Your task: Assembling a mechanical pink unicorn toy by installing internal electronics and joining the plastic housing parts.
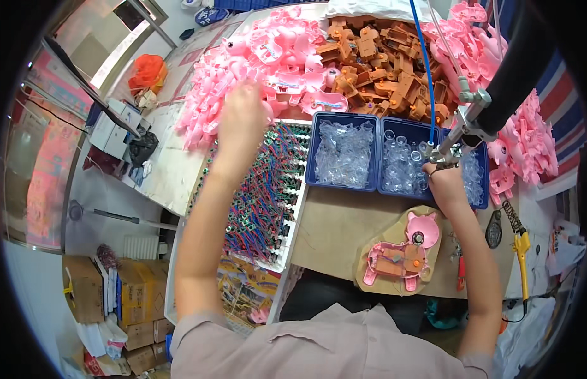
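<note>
My left hand (pixel 244 117) is over the near left part of a heap of pink plastic toy shells (pixel 211 95); its back hides most of the fingers. My right hand (pixel 446 184) is closed below the metal fitting (pixel 448 153) of a black arm, at the front of the right-hand blue bins. What its fingers hold is hidden. In front of me a half-assembled pink toy shell (pixel 422 228) lies on a tan holder (pixel 363 278). A brown box-shaped part (pixel 394 260) sits inside the shell, and a dark round piece is in its head.
Clear plastic pieces fill the blue bins (pixel 313 151). Brown parts (pixel 394 69) are heaped behind. Left of the bins, a white tray (pixel 298 196) holds wired circuit boards (pixel 259 202). A black arm (pixel 527 69) overhangs the right side; a yellow-handled soldering iron (pixel 522 252) hangs below it.
</note>
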Motion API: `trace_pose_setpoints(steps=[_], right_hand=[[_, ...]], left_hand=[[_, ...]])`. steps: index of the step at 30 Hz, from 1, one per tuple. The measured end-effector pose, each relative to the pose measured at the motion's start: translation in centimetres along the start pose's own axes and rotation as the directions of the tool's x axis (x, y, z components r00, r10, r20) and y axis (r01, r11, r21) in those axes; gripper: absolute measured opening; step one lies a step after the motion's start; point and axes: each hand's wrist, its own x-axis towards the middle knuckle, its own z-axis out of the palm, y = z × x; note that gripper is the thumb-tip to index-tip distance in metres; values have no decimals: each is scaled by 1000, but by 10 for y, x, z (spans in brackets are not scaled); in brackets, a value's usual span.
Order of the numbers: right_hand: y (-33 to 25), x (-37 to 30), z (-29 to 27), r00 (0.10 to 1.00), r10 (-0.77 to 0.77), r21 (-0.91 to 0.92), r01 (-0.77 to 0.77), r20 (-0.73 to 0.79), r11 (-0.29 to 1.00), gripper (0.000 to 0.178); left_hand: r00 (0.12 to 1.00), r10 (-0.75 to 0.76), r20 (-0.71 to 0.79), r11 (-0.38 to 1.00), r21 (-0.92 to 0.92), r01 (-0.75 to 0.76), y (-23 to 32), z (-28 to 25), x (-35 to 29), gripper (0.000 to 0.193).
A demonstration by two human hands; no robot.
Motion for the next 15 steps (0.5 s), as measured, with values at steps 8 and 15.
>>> trace_pose_setpoints(steps=[8, 15], right_hand=[[-4, -59, -15, 866, 495, 810, -238, -74, 536, 17], [-17, -142, -42, 759, 547, 887, -457, 354, 60, 18]], left_hand=[[954, -144, 264, 990, 35, 139, -135, 156, 33, 47], [964, -266, 21, 681, -704, 204, -142, 66, 26, 37]])
